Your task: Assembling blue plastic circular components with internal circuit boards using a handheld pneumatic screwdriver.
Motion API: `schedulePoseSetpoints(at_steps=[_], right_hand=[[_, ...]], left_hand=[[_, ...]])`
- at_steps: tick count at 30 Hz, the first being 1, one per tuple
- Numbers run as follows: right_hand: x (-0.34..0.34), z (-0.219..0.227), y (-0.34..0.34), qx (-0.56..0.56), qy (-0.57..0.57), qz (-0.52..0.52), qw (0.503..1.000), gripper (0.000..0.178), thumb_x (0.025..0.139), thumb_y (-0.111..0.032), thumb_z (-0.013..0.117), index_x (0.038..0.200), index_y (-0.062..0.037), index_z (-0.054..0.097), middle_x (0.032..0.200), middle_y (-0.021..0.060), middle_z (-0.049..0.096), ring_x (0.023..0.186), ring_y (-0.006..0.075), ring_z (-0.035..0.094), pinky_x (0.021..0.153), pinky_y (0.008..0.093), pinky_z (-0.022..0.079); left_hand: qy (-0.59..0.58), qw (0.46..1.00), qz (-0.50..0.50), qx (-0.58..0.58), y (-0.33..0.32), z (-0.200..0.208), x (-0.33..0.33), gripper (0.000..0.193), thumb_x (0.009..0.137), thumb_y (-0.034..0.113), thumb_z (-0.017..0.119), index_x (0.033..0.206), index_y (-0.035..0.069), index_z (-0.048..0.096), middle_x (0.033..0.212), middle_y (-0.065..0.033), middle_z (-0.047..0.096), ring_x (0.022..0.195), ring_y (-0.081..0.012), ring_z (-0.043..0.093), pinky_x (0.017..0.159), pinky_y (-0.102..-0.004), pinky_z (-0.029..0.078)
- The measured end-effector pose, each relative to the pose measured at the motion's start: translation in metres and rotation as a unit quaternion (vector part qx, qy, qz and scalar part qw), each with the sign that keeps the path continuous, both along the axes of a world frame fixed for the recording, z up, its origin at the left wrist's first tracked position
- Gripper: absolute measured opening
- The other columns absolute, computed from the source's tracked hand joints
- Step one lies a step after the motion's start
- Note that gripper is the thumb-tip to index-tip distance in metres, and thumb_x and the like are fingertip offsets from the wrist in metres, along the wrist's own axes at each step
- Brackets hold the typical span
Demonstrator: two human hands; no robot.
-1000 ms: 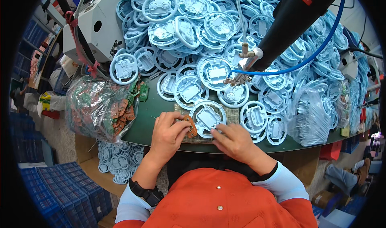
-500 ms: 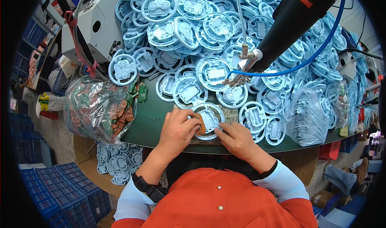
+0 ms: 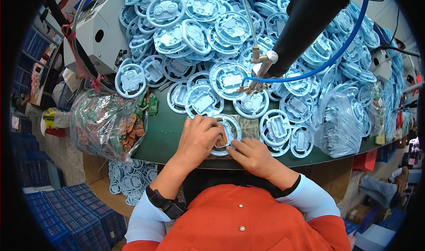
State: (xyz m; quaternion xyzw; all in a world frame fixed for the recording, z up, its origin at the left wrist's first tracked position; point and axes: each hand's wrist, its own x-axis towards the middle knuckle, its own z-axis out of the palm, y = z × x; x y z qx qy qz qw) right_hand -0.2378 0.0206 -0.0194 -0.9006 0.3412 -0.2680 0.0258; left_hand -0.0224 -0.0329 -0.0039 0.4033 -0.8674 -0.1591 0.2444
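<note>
A light-blue plastic toy steering wheel [image 3: 238, 128] lies in front of me at the table's near edge, on a small greyish mat [image 3: 250, 128]. My left hand [image 3: 197, 140] is closed, its fingers gripping a brown circuit board [image 3: 222, 140]. That board is over the left part of the wheel's central recess; whether it is seated there I cannot tell. My right hand [image 3: 256, 157] has its thumb and fingertips together on the wheel's lower right rim, holding it. The left fingers hide part of the board and the wheel's left side.
A big heap of similar wheels [image 3: 203, 5] covers the table's far side. Above it hangs a black tool [image 3: 305, 25] with a blue hose. On the left sits a plastic bag of circuit boards [image 3: 99, 122]; on the right, a clear bag [image 3: 338, 133]. Blue crates [image 3: 79, 211] stand lower left.
The brown board has moved inward from the wheel's left rim to its centre recess, carried by my left hand. My right fingers have shifted slightly left and down. The whole view has shifted a little.
</note>
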Motion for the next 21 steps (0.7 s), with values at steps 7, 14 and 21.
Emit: schedulePoseSetpoints(at_steps=[7,14,21], right_hand=[[-0.003,-0.001,0.002,0.004,-0.012,-0.016,1.0,0.027,0.076,-0.012,0.065,0.102,-0.0029,0.065,0.099,0.0061,0.059,0.079,0.0185,0.057,0.065,0.0318,0.045],[-0.007,-0.004,0.004,0.01,-0.006,-0.013,1.0,0.028,0.076,-0.012,0.064,0.103,-0.0026,0.065,0.101,0.0065,0.06,0.081,0.0195,0.058,0.066,0.032,0.046],[-0.038,0.009,0.014,0.019,-0.056,-0.118,0.991,0.031,0.074,-0.004,0.07,0.103,-0.0017,0.063,0.097,0.0119,0.064,0.079,0.0278,0.064,0.065,0.0374,0.051]], left_hand=[[0.045,0.999,0.017,0.012,0.01,-0.004,0.003,0.033,0.071,0.009,0.078,0.103,0.01,0.07,0.111,-0.0028,0.061,0.102,-0.0258,0.053,0.087,-0.0406,0.039],[0.013,0.998,0.042,0.052,0.023,0.001,-0.004,0.051,0.064,0.014,0.084,0.112,0.011,0.068,0.121,-0.006,0.058,0.111,-0.0286,0.051,0.09,-0.0425,0.039],[-0.009,0.999,0.046,0.025,0.019,0.005,-0.001,0.053,0.058,0.008,0.084,0.108,0.012,0.068,0.123,-0.0136,0.055,0.115,-0.0341,0.051,0.093,-0.0453,0.039]])
